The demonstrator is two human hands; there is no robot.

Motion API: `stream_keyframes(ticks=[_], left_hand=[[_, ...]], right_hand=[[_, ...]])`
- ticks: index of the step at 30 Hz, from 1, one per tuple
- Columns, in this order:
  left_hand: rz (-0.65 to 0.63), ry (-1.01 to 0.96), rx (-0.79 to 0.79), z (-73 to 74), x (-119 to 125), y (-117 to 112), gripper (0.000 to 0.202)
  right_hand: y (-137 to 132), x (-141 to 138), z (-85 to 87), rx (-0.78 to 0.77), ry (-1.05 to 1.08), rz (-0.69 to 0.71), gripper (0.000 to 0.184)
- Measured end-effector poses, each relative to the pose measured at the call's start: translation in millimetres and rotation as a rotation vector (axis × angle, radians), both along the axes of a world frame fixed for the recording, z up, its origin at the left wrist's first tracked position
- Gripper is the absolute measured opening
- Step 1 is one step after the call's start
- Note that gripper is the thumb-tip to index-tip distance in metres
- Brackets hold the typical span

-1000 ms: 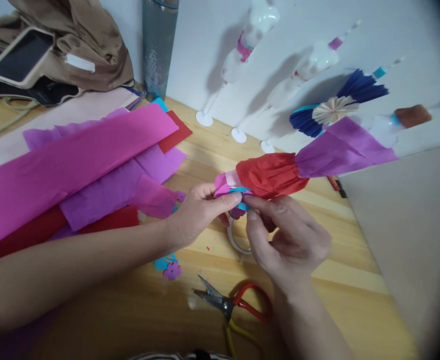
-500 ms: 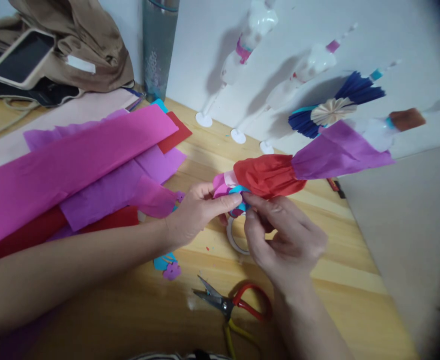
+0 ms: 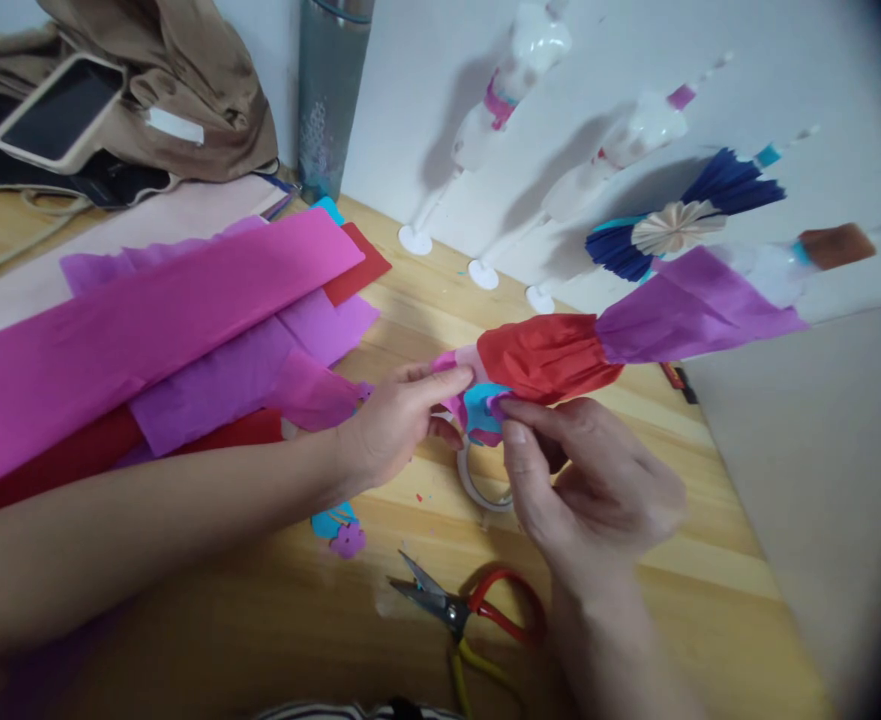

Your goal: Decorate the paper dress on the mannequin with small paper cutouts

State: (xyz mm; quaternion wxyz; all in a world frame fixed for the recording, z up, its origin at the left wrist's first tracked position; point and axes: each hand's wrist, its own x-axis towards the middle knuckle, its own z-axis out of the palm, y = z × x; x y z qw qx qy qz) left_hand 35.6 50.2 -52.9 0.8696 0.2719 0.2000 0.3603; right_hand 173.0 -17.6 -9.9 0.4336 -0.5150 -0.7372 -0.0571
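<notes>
A doll-like paper craft figure (image 3: pixel 549 355) lies slantwise above the table, with a red gathered paper part, a purple paper part and a brown paper tip. My left hand (image 3: pixel 402 415) is closed around its near end, thumb on the pale pink band. There a blue paper piece (image 3: pixel 479 408) sticks out under the red paper. My right hand (image 3: pixel 590 470) pinches a small purple paper piece (image 3: pixel 497 404) at the blue paper's edge; its exact shape is partly hidden by the fingertips. Below the hands a roll of tape (image 3: pixel 477 485) rests on the table.
Scissors (image 3: pixel 451 610) lie spread at the front. Blue and purple paper cut-outs (image 3: pixel 346 538) are left of them. Folded crepe paper sheets (image 3: pixel 185 330) cover the table's left. A bottle (image 3: pixel 331 100), a bag (image 3: pixel 215 90) with a phone (image 3: pixel 61 110), and several white figures (image 3: pixel 489 135) stand behind.
My left thumb has shifted from the blue paper up to the pale pink band. My right hand has drawn slightly right, and more of the blue paper shows. The view has shifted slightly.
</notes>
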Motion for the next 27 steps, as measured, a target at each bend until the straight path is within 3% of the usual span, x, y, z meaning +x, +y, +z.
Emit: stream_keyframes(ticks=[9, 21, 27], left_hand=[[0.016, -0.067, 0.051, -4.7, 3.4, 1.4, 0.028], [-0.016, -0.071, 0.004, -7.4, 0.5, 3.4, 0.026], [-0.053, -0.078, 0.108, -8.4, -1.0, 3.4, 0.042]], right_hand=[[1.7, -0.7, -1.1, -0.021, -0.024, -0.072, 0.017], [1.9, 3.0, -2.5, -0.081, 0.063, -0.028, 0.02], [2.0, 2.2, -5.3, -0.115, 0.09, -0.058, 0.015]])
